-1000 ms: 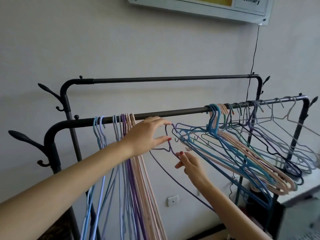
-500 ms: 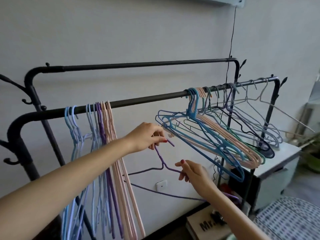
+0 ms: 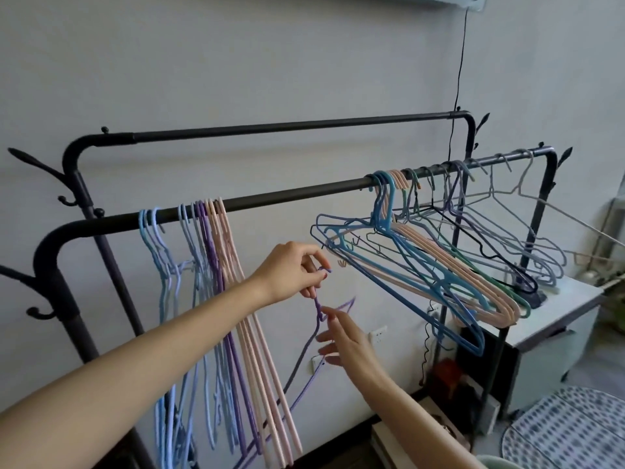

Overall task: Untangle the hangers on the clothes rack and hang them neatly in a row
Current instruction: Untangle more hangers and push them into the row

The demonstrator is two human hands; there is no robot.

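One purple hanger (image 3: pixel 313 336) hangs free of the rail (image 3: pixel 287 198): left hand (image 3: pixel 291 275) pinches its hook for rehanging; right hand (image 3: pixel 341 340), fingers spread, steadies it.

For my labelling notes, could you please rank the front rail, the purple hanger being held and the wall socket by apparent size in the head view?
1. front rail
2. purple hanger
3. wall socket
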